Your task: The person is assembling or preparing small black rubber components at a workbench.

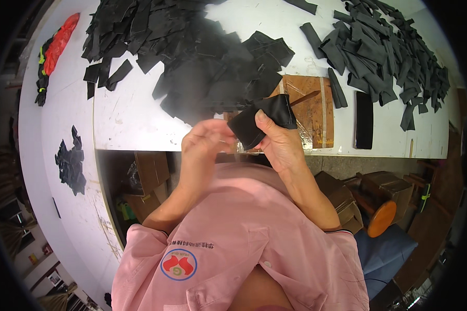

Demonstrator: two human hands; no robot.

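Hands | right hand (pixel 280 147) pinching folded black fabric piece (pixel 264 120) | left hand (pixel 205 142) fingers curled, touching its edge

Open white tabletop (pixel 135 122) left of the hands, bare between the big heap of flat black fabric pieces (pixel 192 57) and the near edge. Straight ahead, blocked by that heap and a brown wooden board (pixel 311 111) with a thin stick lying on it. Rightward, narrow clear strip past a black rectangular slab (pixel 364 120); beyond, crowded by a pile of rolled black fabric strips (pixel 384 49).
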